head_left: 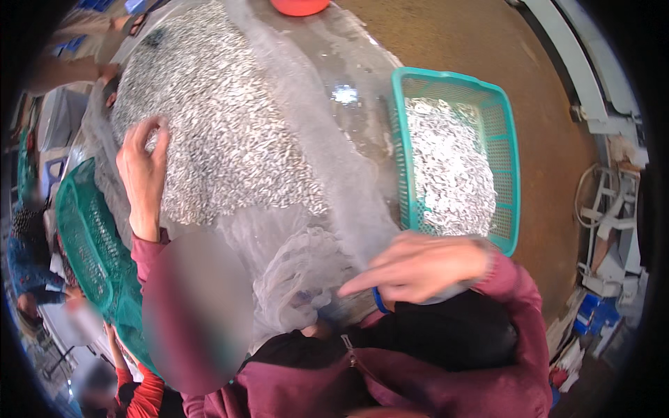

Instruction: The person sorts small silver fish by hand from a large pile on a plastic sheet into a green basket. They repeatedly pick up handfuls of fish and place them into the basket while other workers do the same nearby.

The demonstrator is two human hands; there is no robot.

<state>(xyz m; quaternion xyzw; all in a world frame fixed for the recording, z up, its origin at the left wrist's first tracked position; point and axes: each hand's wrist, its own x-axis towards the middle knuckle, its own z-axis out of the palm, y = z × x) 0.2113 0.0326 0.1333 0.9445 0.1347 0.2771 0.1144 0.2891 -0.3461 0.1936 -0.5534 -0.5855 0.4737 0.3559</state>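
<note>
A broad heap of small silvery fish (223,118) lies spread over pale mesh netting (300,90). Over the heap's left edge, my left hand (143,174) is raised, its thumb and fingertips curled together in a pinch; whether anything is between them is too small to make out. My right hand (425,268) hovers at the near right of the netting, slightly blurred, with its index finger stretched to the left and nothing visible in it. Just beyond that hand stands a teal plastic basket (512,167) holding more of the silvery fish. Bunched netting (300,272) gathers close to my lap.
A green perforated basket (94,237) leans at the left. An orange-red basin (300,5) sits at the far edge. Other people are on the left, one in an orange-red sleeve (146,397). White frames (606,223) stand at the right beyond the wet brown floor (550,139).
</note>
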